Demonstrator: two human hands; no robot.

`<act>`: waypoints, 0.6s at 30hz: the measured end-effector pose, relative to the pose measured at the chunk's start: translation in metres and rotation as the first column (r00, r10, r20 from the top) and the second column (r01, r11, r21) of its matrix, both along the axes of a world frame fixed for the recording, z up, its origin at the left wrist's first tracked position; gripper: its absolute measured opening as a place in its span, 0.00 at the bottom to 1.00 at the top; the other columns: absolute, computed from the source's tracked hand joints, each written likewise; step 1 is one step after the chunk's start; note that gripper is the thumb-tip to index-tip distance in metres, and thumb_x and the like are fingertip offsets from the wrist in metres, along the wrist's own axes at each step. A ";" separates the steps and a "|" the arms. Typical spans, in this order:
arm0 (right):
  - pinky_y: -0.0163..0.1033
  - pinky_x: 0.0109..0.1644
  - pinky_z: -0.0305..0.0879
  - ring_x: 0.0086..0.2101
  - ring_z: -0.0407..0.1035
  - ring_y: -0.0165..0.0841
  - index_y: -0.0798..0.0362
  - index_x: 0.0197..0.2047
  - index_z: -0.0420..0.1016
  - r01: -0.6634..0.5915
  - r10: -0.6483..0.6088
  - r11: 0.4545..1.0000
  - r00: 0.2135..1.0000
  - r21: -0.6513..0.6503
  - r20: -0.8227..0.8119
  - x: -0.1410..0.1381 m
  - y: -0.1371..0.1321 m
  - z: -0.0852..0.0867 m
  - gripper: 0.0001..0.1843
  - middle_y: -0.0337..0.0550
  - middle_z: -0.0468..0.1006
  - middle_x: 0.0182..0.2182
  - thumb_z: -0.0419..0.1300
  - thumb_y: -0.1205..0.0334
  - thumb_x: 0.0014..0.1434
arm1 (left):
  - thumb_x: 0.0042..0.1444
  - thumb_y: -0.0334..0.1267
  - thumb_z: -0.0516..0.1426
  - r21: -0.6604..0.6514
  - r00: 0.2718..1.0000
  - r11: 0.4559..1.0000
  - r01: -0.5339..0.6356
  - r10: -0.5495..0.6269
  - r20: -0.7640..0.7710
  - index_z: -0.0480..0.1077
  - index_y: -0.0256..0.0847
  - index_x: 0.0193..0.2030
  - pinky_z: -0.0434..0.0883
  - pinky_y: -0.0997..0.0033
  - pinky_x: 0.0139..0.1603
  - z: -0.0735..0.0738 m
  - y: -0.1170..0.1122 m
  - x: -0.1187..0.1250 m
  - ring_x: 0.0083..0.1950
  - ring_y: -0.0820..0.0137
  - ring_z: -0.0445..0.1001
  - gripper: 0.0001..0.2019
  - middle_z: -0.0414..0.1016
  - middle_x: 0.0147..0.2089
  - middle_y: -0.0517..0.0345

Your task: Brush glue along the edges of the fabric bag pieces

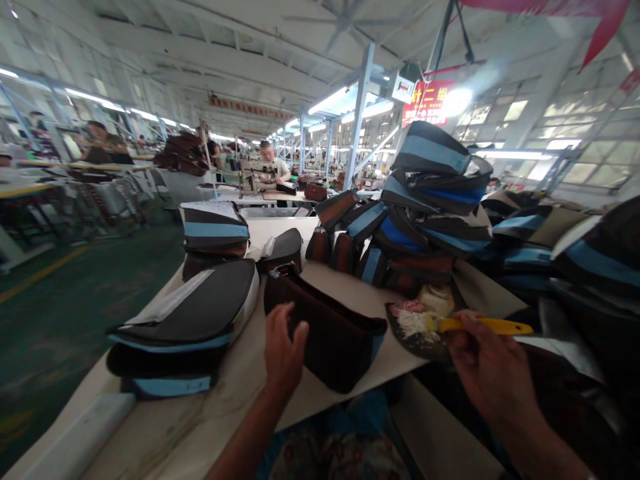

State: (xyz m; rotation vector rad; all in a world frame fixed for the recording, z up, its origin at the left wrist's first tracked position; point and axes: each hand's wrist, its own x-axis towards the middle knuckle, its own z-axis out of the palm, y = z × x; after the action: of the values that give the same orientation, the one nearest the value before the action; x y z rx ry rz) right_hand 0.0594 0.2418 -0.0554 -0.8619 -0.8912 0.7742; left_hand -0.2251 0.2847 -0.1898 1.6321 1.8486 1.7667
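My left hand (283, 350) grips the near rim of a dark brown bag piece (330, 337) that lies on the pale worktable (220, 413). My right hand (493, 373) pinches a yellow-handled brush (487, 325), whose tip rests in a dark dish of whitish paste (415, 327). The dish sits at the table's edge, just right of the brown piece.
A stack of black and light-blue bag panels (185, 327) lies at my left. Taller piles of the same panels (435, 200) rise behind and to the right. Other people sit at sewing tables (273, 170) farther back. A green floor aisle (60, 307) runs along the left.
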 end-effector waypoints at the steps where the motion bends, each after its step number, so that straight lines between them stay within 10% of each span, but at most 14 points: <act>1: 0.28 0.23 0.65 0.22 0.65 0.25 0.54 0.33 0.74 0.008 -0.008 1.000 0.999 -0.013 -0.031 0.001 0.003 -0.001 0.14 0.39 0.75 0.29 0.73 0.61 0.45 | 0.61 0.57 0.50 0.026 0.998 0.998 0.062 -0.061 -0.035 0.63 0.38 0.60 0.68 0.56 0.59 -0.007 -0.015 0.022 0.59 0.58 0.66 0.29 0.64 0.60 0.43; 7: 0.34 0.35 0.74 0.20 0.60 0.23 0.55 0.24 0.68 -0.135 0.122 0.989 0.979 -0.067 -0.163 -0.014 0.011 0.001 0.16 0.30 0.63 0.16 0.73 0.62 0.46 | 0.50 0.54 0.64 0.073 0.984 0.993 0.096 -0.083 -0.155 0.61 0.39 0.61 0.68 0.53 0.57 -0.021 -0.028 0.109 0.56 0.54 0.65 0.36 0.65 0.55 0.43; 13: 0.33 0.33 0.74 0.19 0.59 0.24 0.55 0.26 0.69 -0.159 0.146 0.985 0.977 -0.073 -0.156 -0.020 0.000 0.007 0.17 0.30 0.63 0.15 0.75 0.61 0.43 | 0.60 0.46 0.58 0.011 0.987 0.997 0.075 -0.073 -0.143 0.63 0.39 0.55 0.69 0.59 0.47 0.011 0.005 0.113 0.47 0.59 0.69 0.20 0.69 0.44 0.51; 18: 0.32 0.33 0.74 0.20 0.59 0.23 0.55 0.24 0.67 -0.129 0.116 0.989 0.978 -0.066 -0.173 -0.018 0.002 0.005 0.17 0.29 0.63 0.16 0.74 0.62 0.44 | 0.49 0.54 0.65 0.029 0.986 0.999 -0.026 0.031 -0.162 0.64 0.38 0.49 0.67 0.56 0.48 0.023 0.012 0.126 0.49 0.56 0.67 0.28 0.68 0.46 0.50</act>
State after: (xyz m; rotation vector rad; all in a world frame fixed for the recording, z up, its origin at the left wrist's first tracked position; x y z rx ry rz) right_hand 0.0417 0.2440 -0.0501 -0.8006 -0.7730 0.9798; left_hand -0.0990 0.2971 -0.1671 1.8183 1.9322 1.7241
